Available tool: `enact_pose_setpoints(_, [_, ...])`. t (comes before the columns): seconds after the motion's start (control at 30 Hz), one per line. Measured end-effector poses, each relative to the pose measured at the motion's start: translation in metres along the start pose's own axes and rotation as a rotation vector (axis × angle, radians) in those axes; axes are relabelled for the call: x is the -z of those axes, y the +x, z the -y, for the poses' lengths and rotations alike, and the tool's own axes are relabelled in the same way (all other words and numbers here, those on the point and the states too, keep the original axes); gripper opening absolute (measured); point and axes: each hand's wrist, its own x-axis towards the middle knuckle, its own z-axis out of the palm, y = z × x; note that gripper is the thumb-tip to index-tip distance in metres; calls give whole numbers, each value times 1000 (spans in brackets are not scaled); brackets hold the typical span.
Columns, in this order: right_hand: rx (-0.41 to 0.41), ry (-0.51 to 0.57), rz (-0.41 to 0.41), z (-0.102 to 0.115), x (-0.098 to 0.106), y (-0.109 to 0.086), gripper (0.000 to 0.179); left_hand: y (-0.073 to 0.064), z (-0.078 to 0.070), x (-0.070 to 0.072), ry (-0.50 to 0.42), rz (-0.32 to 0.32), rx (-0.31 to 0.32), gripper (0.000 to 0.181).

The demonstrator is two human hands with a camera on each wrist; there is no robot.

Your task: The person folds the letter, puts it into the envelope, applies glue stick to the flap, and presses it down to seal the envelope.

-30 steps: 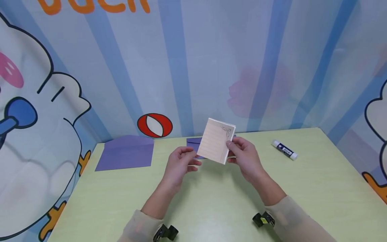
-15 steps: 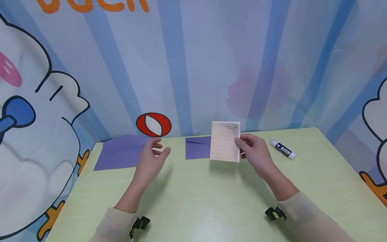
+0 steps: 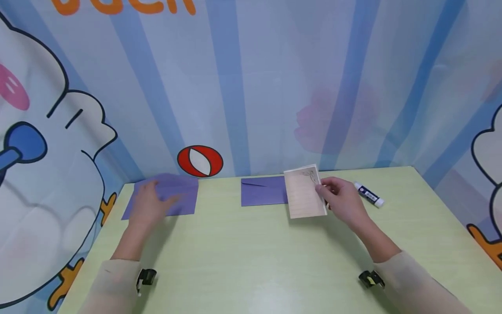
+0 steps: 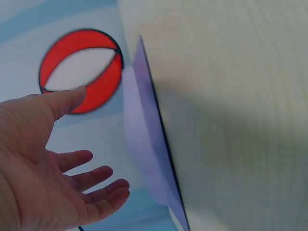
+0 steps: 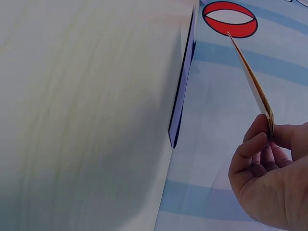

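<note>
Between thumb and fingers, my right hand pinches a folded sheet of lined cream paper with a scroll ornament in its corner. The paper is held above the table, overlapping the right end of a small purple envelope. In the right wrist view the paper shows edge-on, gripped at its end by the right hand. My left hand, blurred, hovers over a larger purple envelope whose flap is raised. The left wrist view shows the left hand's fingers spread and holding nothing, apart from that envelope.
A glue stick lies just beyond the right hand. The pale green table ends at a blue striped backdrop with cartoon figures. Black wrist cameras sit at both cuffs.
My left hand has let go of the paper and moved left to the larger envelope. The right hand has carried the paper rightward, and more of the small envelope shows.
</note>
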Motion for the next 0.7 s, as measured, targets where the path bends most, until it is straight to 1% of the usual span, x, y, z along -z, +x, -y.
enact_pose_setpoints(0.1, [16, -6, -5, -1, 3, -2, 33, 7, 19, 2, 88, 2, 59, 97])
enact_pose_setpoints(0.17, [28, -8, -7, -1, 4, -4, 33, 13, 31, 2, 144, 15, 96, 100])
enact_pose_setpoints(0.27, [31, -14, -3, -2, 5, -6, 33, 18, 44, 2, 211, 63, 129, 104])
enact_pose_setpoints(0.33, [30, -11, 1, -2, 4, -6, 33, 19, 50, 2, 246, 104, 141, 103])
enact_pose_setpoints(0.4, [26, -7, 6, -3, 4, -6, 33, 18, 53, 2, 279, 146, 147, 102])
enact_pose_setpoints(0.5, [27, -5, 8, -5, 3, -6, 32, 19, 56, 2, 309, 193, 157, 98])
enact_pose_setpoints(0.6, [29, -9, 11, -7, 2, -7, 31, 18, 55, 2, 323, 222, 168, 99])
enact_pose_setpoints(0.7, [29, -9, 11, -7, 1, -7, 30, 17, 55, 0, 323, 232, 167, 102])
